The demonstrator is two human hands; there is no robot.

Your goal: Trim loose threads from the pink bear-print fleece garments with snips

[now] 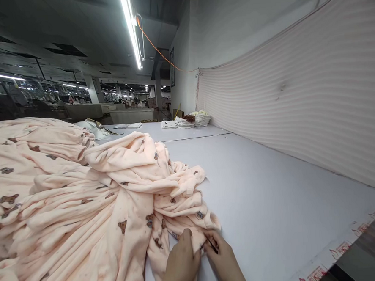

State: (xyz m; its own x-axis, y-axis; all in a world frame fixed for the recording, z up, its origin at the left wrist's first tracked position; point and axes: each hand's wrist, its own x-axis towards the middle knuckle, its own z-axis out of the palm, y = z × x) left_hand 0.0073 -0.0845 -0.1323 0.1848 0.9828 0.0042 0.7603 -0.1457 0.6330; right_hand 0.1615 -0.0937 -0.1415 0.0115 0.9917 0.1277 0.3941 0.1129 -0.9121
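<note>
Left hand point(182, 263) and right hand point(223, 259) are low in the centre of the view, side by side and nearly touching. Both are on the near edge of the peach fleece point(93, 205). The fleece has a small brown bear print and is heaped in folds over the left half of the white desk point(273, 186), with its near corner spilling toward the person.

Left grip: fingers curled, pinching a fold of the fleece edge. Right grip: fingers pressed together on a thin dark tool point(211, 244), its tip at the fleece between the hands. It may be a snipper, but it is too small to tell.

The right side of the desk is bare. A striped cloth point(299, 99) hangs along the wall on the right. Folded stacks point(189, 120) sit at the far end of the desk. A tube light point(130, 29) runs overhead, with an orange cable point(159, 53) beside it.
</note>
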